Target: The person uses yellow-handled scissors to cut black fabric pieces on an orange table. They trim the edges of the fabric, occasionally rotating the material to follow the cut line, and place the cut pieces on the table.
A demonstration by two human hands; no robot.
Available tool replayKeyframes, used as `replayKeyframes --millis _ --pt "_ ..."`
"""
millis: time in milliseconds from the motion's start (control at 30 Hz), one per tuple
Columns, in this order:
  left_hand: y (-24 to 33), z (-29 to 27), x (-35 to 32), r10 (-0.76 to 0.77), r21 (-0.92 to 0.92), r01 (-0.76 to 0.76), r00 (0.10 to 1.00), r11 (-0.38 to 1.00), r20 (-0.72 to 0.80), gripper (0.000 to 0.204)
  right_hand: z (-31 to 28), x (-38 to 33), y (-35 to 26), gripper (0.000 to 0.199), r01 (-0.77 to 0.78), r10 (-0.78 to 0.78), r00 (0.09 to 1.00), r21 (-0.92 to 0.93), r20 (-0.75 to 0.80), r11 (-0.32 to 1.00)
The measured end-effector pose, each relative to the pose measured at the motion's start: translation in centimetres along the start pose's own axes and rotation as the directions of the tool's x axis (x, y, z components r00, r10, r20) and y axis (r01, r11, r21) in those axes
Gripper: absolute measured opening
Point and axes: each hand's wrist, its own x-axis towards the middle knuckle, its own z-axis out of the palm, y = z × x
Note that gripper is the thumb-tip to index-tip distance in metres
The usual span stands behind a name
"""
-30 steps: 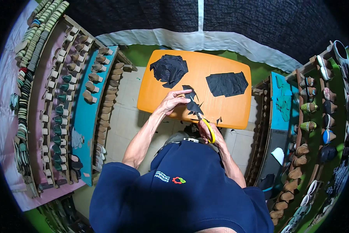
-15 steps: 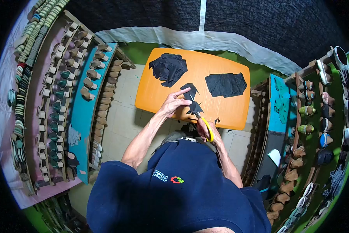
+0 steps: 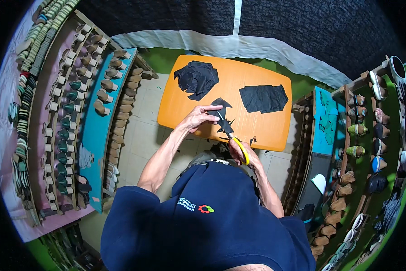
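Observation:
Between the fingers and thumb of my left hand is a small piece of black fabric, held over the near edge of an orange table. My right hand grips yellow-handled scissors. Their blades reach up and left onto the cloth, and dark fabric partly hides them. A heap of black cut pieces lies at the table's far left. Toward the right rests a flat stack of black fabric. Small black scraps are scattered by the near edge.
On the left, racks carry rows of shoe lasts beside a blue board. To the right stand more shelves with shoes and lasts, and a blue panel with green scraps. A dark curtain hangs behind the table.
My left hand has shifted slightly left and down along with the fabric piece. The scissors have moved a little; my right hand still grips them.

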Motion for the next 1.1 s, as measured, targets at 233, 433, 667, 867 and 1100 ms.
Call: replayKeyframes --millis 233,433,667,867,1100 --pt "-0.3 0.4 0.3 0.026 -0.055 -0.026 1.0 0.998 -0.012 0.054 -0.1 -0.4 -0.1 0.061 0.021 -0.02 0.999 0.015 -0.049 1.0" --pt "-1.2 0.0 0.5 0.063 -0.113 -0.071 0.995 0.991 -0.075 0.051 -0.2 -0.3 0.0 0.058 0.016 -0.017 0.999 -0.033 -0.043 0.999" --pt "-0.6 0.8 -0.2 0.076 -0.119 -0.088 0.991 0.989 -0.107 0.05 0.1 -0.5 -0.3 0.063 0.03 -0.03 0.996 0.008 -0.08 1.0" --pt "-0.7 0.6 -0.3 0.067 -0.118 -0.083 0.988 0.989 -0.139 0.052 0.3 -0.3 0.0 0.063 0.049 -0.051 0.997 -0.018 -0.065 0.999" --pt "-0.8 1.3 -0.3 0.102 -0.077 -0.108 0.991 0.991 -0.087 0.053 0.6 0.4 0.3 0.055 -0.009 0.014 0.999 0.109 -0.045 0.994"
